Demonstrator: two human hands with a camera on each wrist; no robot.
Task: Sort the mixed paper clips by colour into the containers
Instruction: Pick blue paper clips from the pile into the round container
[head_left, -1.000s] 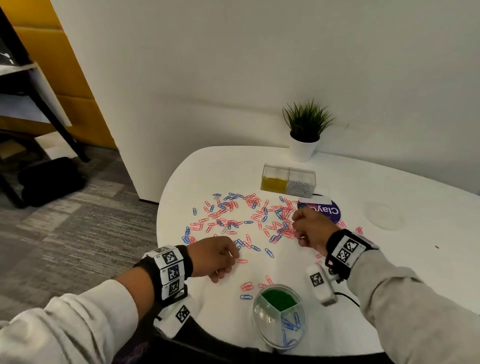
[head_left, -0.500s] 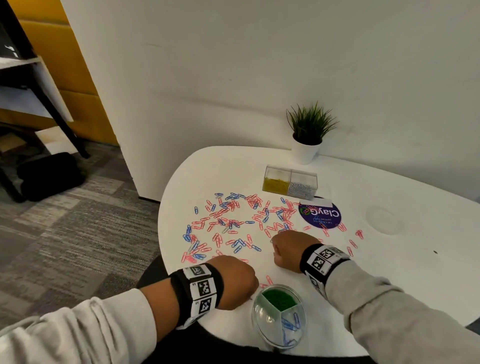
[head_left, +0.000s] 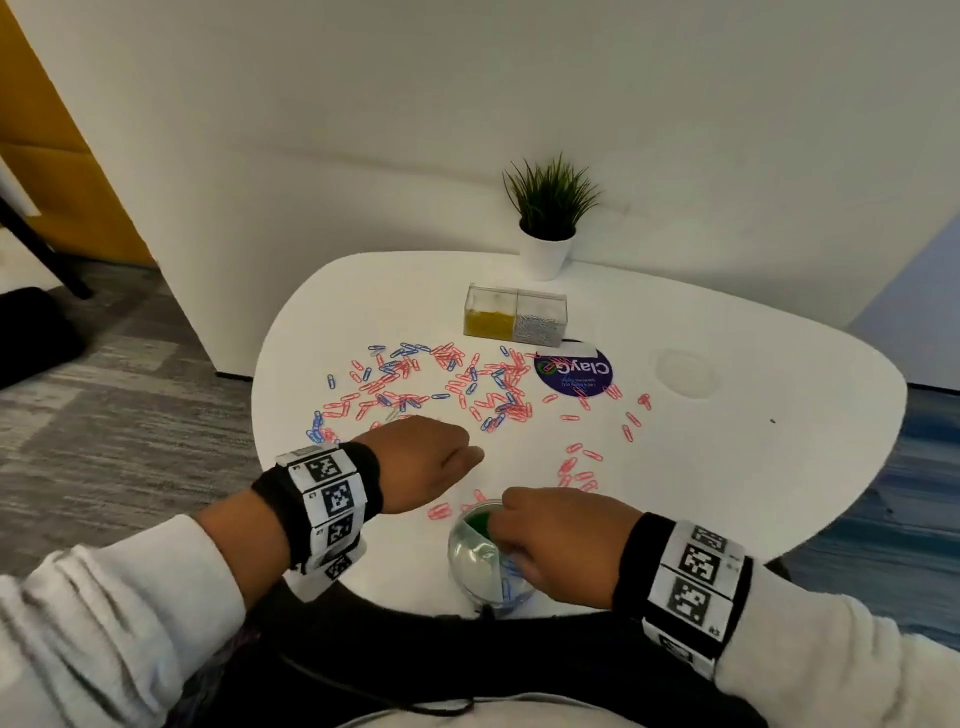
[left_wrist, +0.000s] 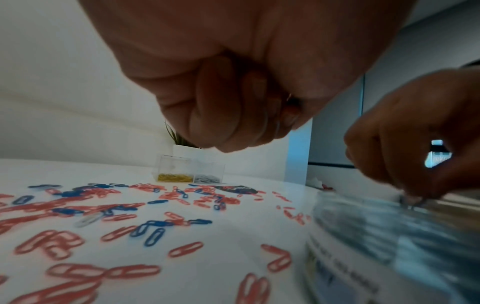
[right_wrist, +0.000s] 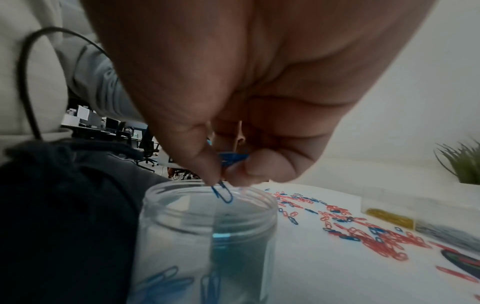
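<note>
Right hand over the round clear jar at the near table edge, thumb and fingertips pinched together on a blue paper clip that dangles just inside the jar's mouth; more blue held bunched higher between the fingers. Inside the jar, dividers, with blue clips at the bottom of one section and green ones in another. Left hand just left of the jar, low over the white table, fingers curled tight into the palm; from the wrist view, cannot tell whether anything is held inside. Loose red and blue clips scattered across the middle of the table, a few red ones close beside the jar. Farther back, a clear rectangular box with yellow clips in its left half and silver ones in its right. Beside the box, a round purple sticker, some red clips lying on its edge. Behind, a small potted plant against the wall.
</note>
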